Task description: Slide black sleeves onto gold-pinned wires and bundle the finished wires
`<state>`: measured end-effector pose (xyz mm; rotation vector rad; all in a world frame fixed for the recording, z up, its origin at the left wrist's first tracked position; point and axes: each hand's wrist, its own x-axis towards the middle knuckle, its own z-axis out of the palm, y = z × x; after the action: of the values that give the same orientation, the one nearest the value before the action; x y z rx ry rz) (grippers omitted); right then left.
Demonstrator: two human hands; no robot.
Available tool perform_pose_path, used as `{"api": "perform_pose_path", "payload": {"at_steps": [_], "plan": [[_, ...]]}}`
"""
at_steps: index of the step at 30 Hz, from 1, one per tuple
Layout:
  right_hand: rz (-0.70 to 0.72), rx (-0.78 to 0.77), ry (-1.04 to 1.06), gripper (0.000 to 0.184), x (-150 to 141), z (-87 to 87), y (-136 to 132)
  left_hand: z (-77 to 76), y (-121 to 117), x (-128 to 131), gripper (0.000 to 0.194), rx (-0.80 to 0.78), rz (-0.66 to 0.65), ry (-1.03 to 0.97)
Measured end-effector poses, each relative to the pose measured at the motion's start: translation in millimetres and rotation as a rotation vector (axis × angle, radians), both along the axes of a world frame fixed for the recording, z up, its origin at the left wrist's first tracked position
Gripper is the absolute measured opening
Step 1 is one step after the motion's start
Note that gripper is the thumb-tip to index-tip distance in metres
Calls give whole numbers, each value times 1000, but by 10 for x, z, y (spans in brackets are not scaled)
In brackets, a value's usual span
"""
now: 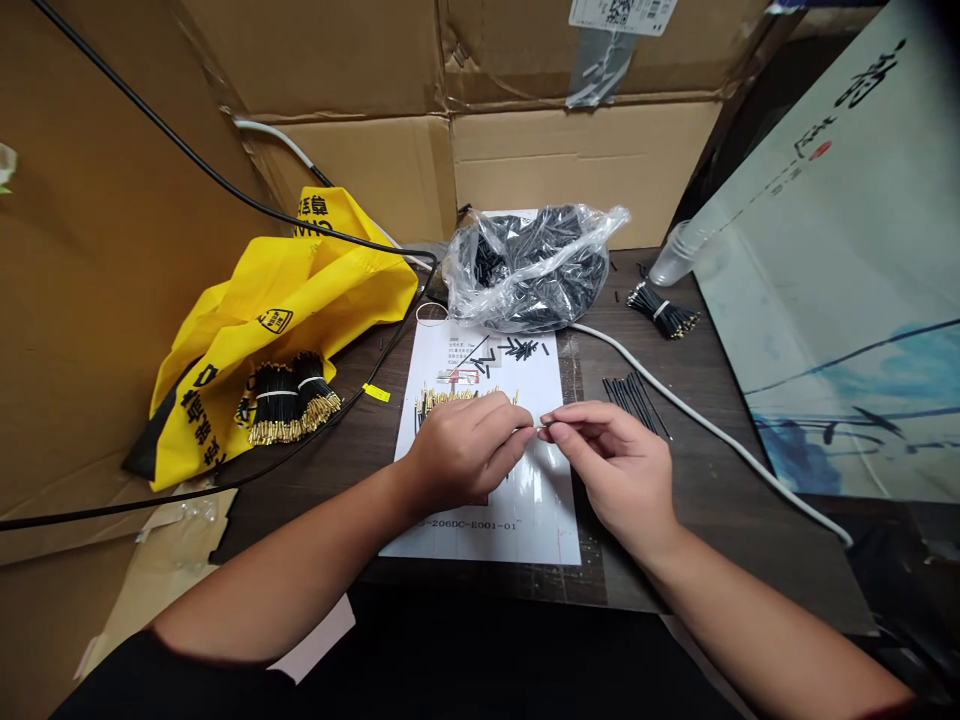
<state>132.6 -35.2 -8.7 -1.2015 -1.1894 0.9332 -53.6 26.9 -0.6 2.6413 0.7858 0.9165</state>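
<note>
A thin metal-tipped wire (538, 428) lies level; pinched between left hand (466, 450) and right hand (611, 467).

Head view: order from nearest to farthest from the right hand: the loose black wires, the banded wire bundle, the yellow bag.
1. Loose black wires, just ahead of the right hand.
2. Banded wire bundle, farther ahead.
3. Yellow bag, far left.

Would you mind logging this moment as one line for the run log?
left hand: pinching thin wire | right hand: pinching same wire | over: printed sheet
</note>
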Motion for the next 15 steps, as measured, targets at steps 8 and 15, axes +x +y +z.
{"api": "perform_pose_path", "payload": {"at_steps": [8, 15], "plan": [[25, 42, -148, 16, 15, -15, -12, -15, -3, 2, 10, 28, -11, -46], [59, 13, -184, 8, 34, 15, 19, -30, 4, -29, 10, 87, -55, -32]]}}
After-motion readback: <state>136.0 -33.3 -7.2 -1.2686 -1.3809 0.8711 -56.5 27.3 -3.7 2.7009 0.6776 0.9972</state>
